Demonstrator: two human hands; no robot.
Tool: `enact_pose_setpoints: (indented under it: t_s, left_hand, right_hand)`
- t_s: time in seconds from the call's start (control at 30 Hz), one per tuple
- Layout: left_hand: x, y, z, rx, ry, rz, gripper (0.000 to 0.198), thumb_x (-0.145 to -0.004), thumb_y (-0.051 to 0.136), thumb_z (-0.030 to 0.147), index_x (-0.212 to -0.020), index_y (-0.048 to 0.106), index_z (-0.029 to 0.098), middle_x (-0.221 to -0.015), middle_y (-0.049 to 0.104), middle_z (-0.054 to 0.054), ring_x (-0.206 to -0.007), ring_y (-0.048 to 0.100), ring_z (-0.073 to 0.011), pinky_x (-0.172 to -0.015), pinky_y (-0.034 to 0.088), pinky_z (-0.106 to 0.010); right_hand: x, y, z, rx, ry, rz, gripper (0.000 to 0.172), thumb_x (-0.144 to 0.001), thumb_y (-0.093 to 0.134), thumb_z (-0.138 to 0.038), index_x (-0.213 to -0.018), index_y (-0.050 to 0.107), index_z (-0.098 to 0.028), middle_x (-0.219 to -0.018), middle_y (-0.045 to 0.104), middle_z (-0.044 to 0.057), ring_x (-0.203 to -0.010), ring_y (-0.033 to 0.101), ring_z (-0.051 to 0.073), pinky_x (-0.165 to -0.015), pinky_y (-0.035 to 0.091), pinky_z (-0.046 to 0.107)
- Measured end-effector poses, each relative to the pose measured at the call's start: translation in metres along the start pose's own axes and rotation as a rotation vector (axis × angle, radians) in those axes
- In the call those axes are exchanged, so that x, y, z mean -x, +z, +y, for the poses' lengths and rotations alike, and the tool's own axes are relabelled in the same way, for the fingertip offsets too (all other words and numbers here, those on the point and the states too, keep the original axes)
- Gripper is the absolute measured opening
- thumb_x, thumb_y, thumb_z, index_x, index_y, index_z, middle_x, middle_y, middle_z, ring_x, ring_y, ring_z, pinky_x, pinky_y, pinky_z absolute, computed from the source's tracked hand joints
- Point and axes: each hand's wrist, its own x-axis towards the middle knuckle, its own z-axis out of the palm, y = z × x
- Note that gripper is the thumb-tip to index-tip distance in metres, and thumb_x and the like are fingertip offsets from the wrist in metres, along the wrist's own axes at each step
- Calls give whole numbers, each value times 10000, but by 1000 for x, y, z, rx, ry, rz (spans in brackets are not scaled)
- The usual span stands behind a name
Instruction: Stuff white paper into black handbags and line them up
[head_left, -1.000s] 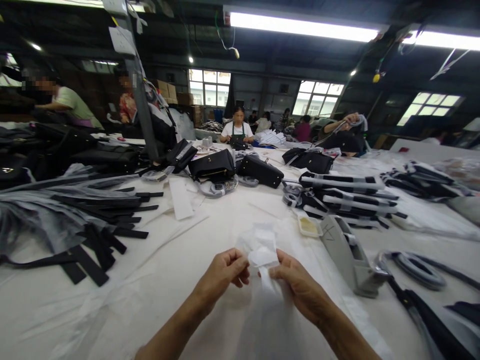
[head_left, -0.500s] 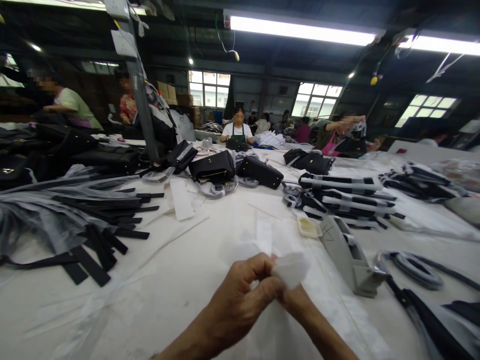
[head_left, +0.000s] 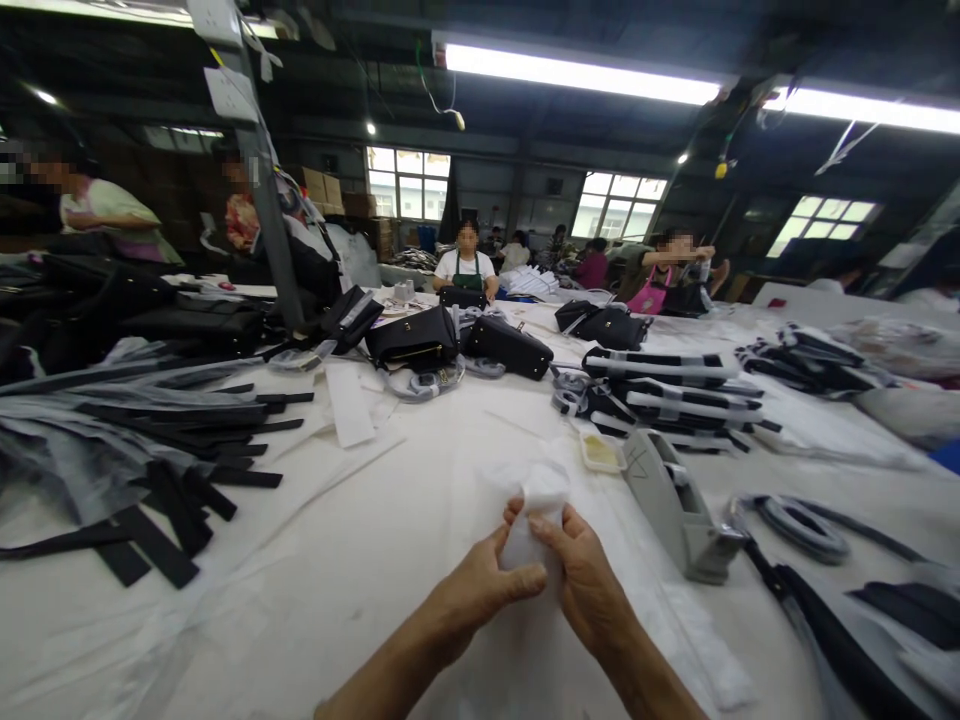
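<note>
Along the left edge of the surface [head_left: 337, 560] lies a heap of black straps [head_left: 157, 470], flat and fanned toward the middle. Your left hand [head_left: 480, 592] enters from the near edge, its fingers together and the thumb pressed on the lower part of the white wad [head_left: 541, 492]. That wad is thin, soft white material, crumpled and folded on itself, faintly see-through at its rim. You hold it just above the surface, by the middle of the near edge. Its long axis runs from you toward the far edge. Its rounded, bunched end points away from you and stands clear above your fingertips. Your right hand [head_left: 590, 585] meets the left one, with thumb and forefinger pinched shut on the wad's right side. The wad's lower end is hidden between your two hands, and it is hard to tell apart from the white covering beneath. To the right stands a grey tape dispenser [head_left: 664, 492], apart from your hands. Beyond it, toward the right edge, lies a coiled strap [head_left: 799, 522]. The dark things at the near right corner are cut off.
</note>
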Motion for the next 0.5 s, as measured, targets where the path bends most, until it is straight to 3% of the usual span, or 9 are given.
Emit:
enact_pose_setpoints:
  t_s: [0.07, 0.13, 0.27, 0.33, 0.4, 0.5]
  left_hand:
    - [-1, 14, -6, 92, -89, -87, 518, -668, 822, 404, -1066, 709, 92, -924, 703, -120, -886, 654, -260, -866, 493, -363]
    - [-1, 27, -16, 122, -184, -128, 344, -633, 789, 306, -899, 733, 96, -753, 678, -89, -686, 636, -211, -734, 512, -340]
    - [2, 48, -38, -9, -323, -50, 170, -596, 712, 231, -746, 740, 157, -591, 588, -19, -500, 524, -148, -570, 451, -294]
    - [4, 56, -44, -117, -286, -66, 168, -657, 722, 314, -736, 751, 168, -589, 578, -22, -524, 513, -155, -588, 439, -301]
    - [7, 60, -43, -155, -228, -209, 272, -706, 752, 415, -855, 764, 188, -694, 630, -36, -627, 565, -193, -676, 461, -330]
    - [13, 59, -31, -33, -150, -407, 477, -624, 865, 457, -1017, 714, 233, -948, 674, -44, -905, 615, -249, -840, 460, -345]
  right_hand:
    - [4, 0, -6, -29, -15, 25, 511, -639, 875, -382, -1056, 682, -160, -1017, 739, 95, -942, 688, 255, -846, 537, 363]
    - [10, -2, -15, -16, 41, -15, 489, -632, 881, -398, -1012, 693, -153, -977, 743, 99, -881, 699, 241, -775, 553, 339]
    - [22, -15, -31, 91, 212, -200, 354, -633, 883, -376, -758, 688, -108, -699, 701, 73, -653, 678, 191, -587, 525, 263]
    - [27, -21, -39, 51, 185, -200, 323, -661, 872, -344, -811, 692, -122, -667, 667, 22, -590, 650, 148, -579, 524, 249]
    - [33, -27, -48, 3, 134, -183, 364, -690, 857, -348, -949, 692, -153, -659, 628, -28, -489, 567, 89, -511, 497, 218]
    - [46, -37, -60, 95, 182, -254, 391, -710, 831, -361, -1001, 688, -141, -580, 575, -53, -374, 425, 49, -391, 410, 185]
